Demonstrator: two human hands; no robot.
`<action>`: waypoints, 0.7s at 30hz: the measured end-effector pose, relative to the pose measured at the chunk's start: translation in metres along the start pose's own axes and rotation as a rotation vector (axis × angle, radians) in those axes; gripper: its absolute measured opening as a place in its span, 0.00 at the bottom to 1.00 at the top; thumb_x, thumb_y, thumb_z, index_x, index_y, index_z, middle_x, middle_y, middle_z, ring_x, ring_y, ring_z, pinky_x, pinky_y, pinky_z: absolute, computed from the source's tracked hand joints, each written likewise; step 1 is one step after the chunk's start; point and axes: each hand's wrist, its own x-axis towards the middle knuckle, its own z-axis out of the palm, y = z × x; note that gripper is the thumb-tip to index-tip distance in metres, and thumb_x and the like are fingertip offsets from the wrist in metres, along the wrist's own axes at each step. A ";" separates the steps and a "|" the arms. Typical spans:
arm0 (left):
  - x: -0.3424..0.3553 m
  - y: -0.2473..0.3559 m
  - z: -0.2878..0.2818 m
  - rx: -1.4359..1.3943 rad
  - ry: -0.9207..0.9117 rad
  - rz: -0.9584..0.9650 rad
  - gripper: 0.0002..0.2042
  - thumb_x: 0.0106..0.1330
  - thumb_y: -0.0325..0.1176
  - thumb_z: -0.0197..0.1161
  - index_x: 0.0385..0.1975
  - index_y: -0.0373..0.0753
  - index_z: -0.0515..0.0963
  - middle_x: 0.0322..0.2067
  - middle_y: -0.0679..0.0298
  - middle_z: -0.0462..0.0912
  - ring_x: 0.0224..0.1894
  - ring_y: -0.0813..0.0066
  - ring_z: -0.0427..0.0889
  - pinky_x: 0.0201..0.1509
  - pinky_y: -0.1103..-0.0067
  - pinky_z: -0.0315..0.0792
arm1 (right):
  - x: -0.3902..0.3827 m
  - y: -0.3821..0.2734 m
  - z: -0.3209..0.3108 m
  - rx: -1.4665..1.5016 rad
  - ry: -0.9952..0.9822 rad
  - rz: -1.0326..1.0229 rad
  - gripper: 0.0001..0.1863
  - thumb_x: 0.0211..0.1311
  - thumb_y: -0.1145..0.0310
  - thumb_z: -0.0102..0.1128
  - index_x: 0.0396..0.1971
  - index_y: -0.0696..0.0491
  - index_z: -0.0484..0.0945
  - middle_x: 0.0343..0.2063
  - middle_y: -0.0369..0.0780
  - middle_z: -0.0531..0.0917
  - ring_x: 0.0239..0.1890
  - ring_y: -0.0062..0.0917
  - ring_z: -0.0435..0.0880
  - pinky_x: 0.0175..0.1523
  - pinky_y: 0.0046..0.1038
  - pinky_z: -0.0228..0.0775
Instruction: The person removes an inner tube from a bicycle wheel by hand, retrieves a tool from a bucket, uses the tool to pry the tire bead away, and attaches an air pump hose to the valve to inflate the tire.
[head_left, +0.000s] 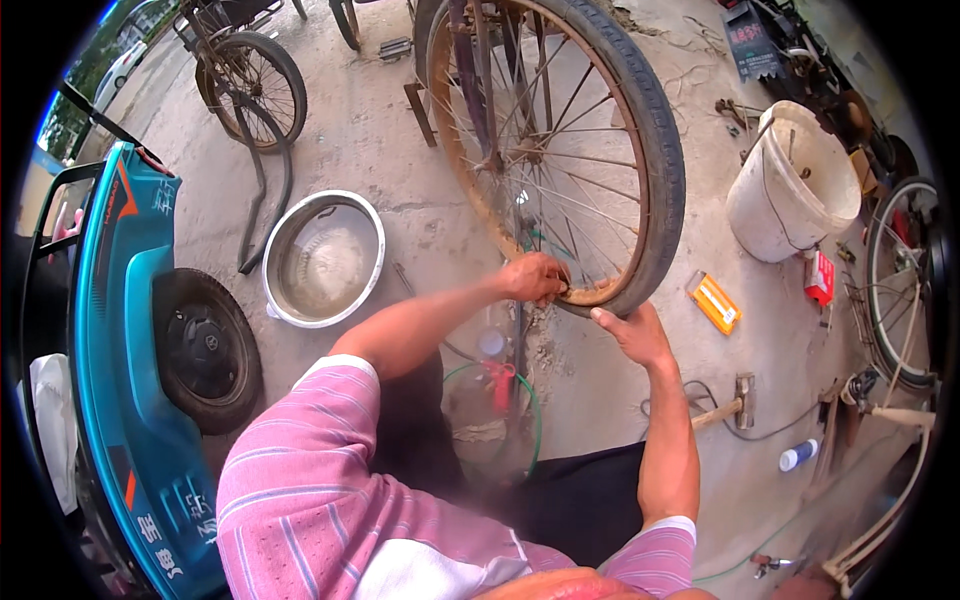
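A large spoked wheel stands upright in front of me, with a rusty rim [640,170] and a dark tire [664,165]. My left hand [535,278] is at the lower inside edge of the rim, its fingers pinched together. What sits between those fingertips is too small to make out. My right hand [640,335] holds the bottom of the tire from the right, thumb against the rubber, the other fingers partly hidden. Below the wheel, a red-handled tool [499,385] lies on the ground between my legs, beside a green hose [537,420].
A metal basin of water [330,262] stands at left, near a blue vehicle [115,300]. A loose black inner tube [262,185] lies behind it. At right are a white bucket [745,205], a yellow-orange packet [714,303], a red box [819,277], a hammer [743,402] and a small bottle [797,456].
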 end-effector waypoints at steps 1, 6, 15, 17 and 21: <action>-0.001 0.005 -0.001 0.041 0.018 0.001 0.10 0.70 0.31 0.62 0.43 0.31 0.82 0.25 0.61 0.85 0.25 0.73 0.85 0.32 0.75 0.79 | 0.001 -0.003 -0.001 -0.034 -0.004 -0.015 0.23 0.63 0.65 0.71 0.56 0.59 0.78 0.48 0.40 0.85 0.52 0.25 0.81 0.60 0.31 0.72; -0.008 0.014 -0.017 0.067 0.053 -0.062 0.12 0.71 0.34 0.62 0.46 0.32 0.82 0.29 0.62 0.86 0.29 0.76 0.85 0.36 0.75 0.78 | 0.000 0.001 -0.002 0.010 -0.004 0.023 0.24 0.65 0.63 0.71 0.56 0.58 0.79 0.49 0.40 0.85 0.52 0.24 0.81 0.59 0.31 0.73; -0.021 0.029 -0.051 0.016 0.284 -0.081 0.11 0.72 0.35 0.64 0.41 0.31 0.84 0.26 0.64 0.84 0.28 0.79 0.82 0.35 0.77 0.78 | -0.008 -0.009 -0.015 0.093 -0.026 0.044 0.32 0.62 0.62 0.71 0.62 0.62 0.73 0.55 0.44 0.83 0.58 0.28 0.80 0.68 0.35 0.68; -0.023 0.033 -0.050 0.043 0.307 -0.081 0.11 0.72 0.35 0.64 0.40 0.31 0.83 0.26 0.64 0.84 0.28 0.79 0.82 0.35 0.78 0.77 | -0.007 -0.009 -0.016 0.125 -0.025 0.046 0.32 0.62 0.62 0.71 0.62 0.62 0.73 0.55 0.43 0.83 0.59 0.28 0.79 0.68 0.34 0.67; -0.021 0.026 -0.048 0.052 0.297 -0.079 0.12 0.73 0.36 0.64 0.42 0.31 0.83 0.27 0.64 0.84 0.29 0.79 0.82 0.34 0.78 0.77 | -0.006 -0.007 -0.015 0.229 0.006 -0.007 0.33 0.68 0.55 0.63 0.64 0.62 0.72 0.58 0.44 0.82 0.63 0.28 0.77 0.71 0.32 0.63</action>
